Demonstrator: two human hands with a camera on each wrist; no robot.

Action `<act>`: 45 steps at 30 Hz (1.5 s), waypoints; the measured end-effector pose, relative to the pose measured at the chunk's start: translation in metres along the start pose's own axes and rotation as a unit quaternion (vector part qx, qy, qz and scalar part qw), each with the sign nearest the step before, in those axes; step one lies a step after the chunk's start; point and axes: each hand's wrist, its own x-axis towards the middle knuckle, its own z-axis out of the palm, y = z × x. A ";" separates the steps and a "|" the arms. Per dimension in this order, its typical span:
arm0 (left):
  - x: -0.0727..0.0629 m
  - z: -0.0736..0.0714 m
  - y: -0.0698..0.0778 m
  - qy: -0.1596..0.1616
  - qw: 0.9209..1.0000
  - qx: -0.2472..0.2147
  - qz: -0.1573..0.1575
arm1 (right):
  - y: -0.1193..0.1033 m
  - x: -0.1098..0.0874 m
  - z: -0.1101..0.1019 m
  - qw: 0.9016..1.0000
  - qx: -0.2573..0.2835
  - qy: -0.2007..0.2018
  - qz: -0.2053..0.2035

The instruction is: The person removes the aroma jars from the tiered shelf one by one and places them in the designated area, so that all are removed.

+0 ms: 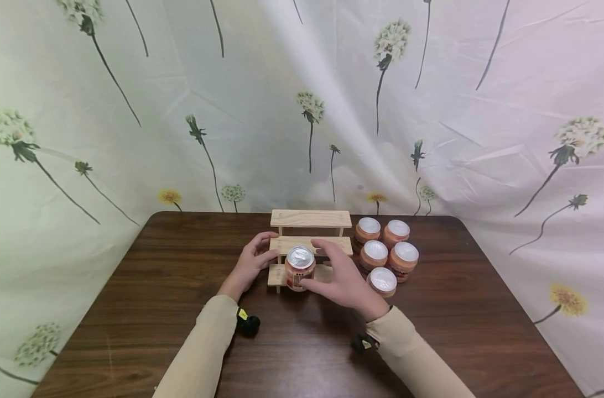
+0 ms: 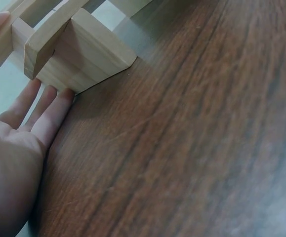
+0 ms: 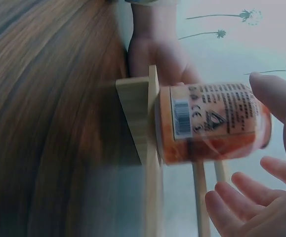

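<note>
A three-step wooden rack (image 1: pixel 311 219) stands near the back of the table. My left hand (image 1: pixel 248 266) holds its left end, thumb and forefinger on either side of the middle step; in the left wrist view the other fingers (image 2: pixel 53 116) lie nearly straight against the side panel (image 2: pixel 91 57). On the lowest step, left of its middle, stands an upright jar (image 1: pixel 300 272) with a silver lid and orange contents. Around it my right hand (image 1: pixel 343 279) is spread. The right wrist view shows the thumb near the lid end of the jar (image 3: pixel 209 123), with the other fingers apart from it.
Several similar silver-lidded jars (image 1: pixel 374 251) stand grouped on the dark wooden table (image 1: pixel 182 265), just right of the rack. A hanging cloth printed with dandelions (image 1: pixel 262 110) rises behind the table edge.
</note>
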 end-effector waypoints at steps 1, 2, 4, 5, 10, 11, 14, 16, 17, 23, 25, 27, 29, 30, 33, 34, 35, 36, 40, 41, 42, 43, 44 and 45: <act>0.000 0.000 0.000 0.000 1.000 0.000 0.000 | 0.000 0.001 0.002 1.000 0.009 0.002 0.002; 0.000 0.000 0.000 0.000 1.000 0.000 0.000 | 0.001 0.002 0.005 1.000 0.019 0.005 0.003; 0.000 0.001 0.000 -0.001 1.000 0.001 0.000 | 0.001 0.004 0.009 0.999 0.034 0.014 0.006; 0.000 0.001 0.000 -0.001 1.000 0.000 0.000 | 0.001 0.004 0.011 0.999 0.043 0.018 0.007; -0.001 0.001 0.001 -0.002 1.000 0.002 -0.003 | 0.002 0.007 0.021 0.996 0.080 0.030 0.013; -0.001 0.001 0.001 -0.001 1.000 0.001 -0.003 | 0.001 0.007 0.022 0.996 0.085 0.030 0.014; -0.001 0.001 0.002 -0.002 1.000 0.004 -0.004 | 0.000 0.008 0.026 0.995 0.094 0.031 0.024; -0.002 0.002 0.002 -0.001 1.000 0.005 -0.004 | -0.001 0.008 0.027 0.994 0.097 0.028 0.037; -0.002 0.002 0.002 -0.001 1.000 0.006 -0.004 | -0.001 0.007 0.028 0.994 0.096 0.027 0.042; -0.002 0.004 0.003 0.000 1.000 0.003 0.000 | 0.003 0.006 0.031 0.994 0.088 0.035 0.048; -0.002 0.004 0.003 -0.001 1.000 0.005 0.001 | 0.003 0.006 0.032 0.994 0.089 0.040 0.043; -0.002 0.004 0.003 -0.001 1.000 0.004 0.001 | 0.004 0.006 0.032 0.994 0.090 0.043 0.040; -0.002 0.004 0.003 0.000 1.000 0.004 -0.001 | 0.004 0.006 0.033 0.994 0.090 0.045 0.039; -0.002 0.004 0.003 0.000 1.000 0.005 -0.002 | 0.005 0.005 0.033 0.994 0.090 0.046 0.038; -0.002 0.004 0.003 0.001 1.000 0.003 -0.004 | 0.005 0.005 0.033 0.994 0.089 0.051 0.036; -0.001 0.004 0.003 0.002 1.000 0.003 -0.004 | 0.005 0.005 0.033 0.994 0.088 0.052 0.033; -0.001 0.004 0.003 0.002 1.000 0.003 -0.004 | 0.005 0.005 0.033 0.994 0.087 0.054 0.032; -0.002 0.003 0.003 0.002 1.000 0.004 -0.004 | 0.005 0.005 0.033 0.994 0.087 0.055 0.030; -0.002 0.003 0.002 0.002 1.000 0.011 -0.005 | 0.003 0.006 0.031 0.994 0.085 0.060 0.015; -0.002 0.003 0.003 0.002 1.000 0.012 -0.005 | 0.002 0.006 0.030 0.994 0.085 0.061 0.011; -0.002 0.003 0.003 0.003 1.000 0.013 -0.004 | 0.000 0.007 0.028 0.994 0.086 0.063 0.005; -0.002 0.003 0.003 0.004 1.000 0.013 -0.004 | -0.002 0.007 0.026 0.994 0.085 0.065 0.000; -0.002 0.003 0.003 0.005 1.000 0.013 -0.004 | -0.004 0.008 0.024 0.994 0.087 0.067 -0.007; -0.002 0.003 0.003 0.006 1.000 0.013 -0.004 | -0.007 0.009 0.021 0.993 0.088 0.071 -0.013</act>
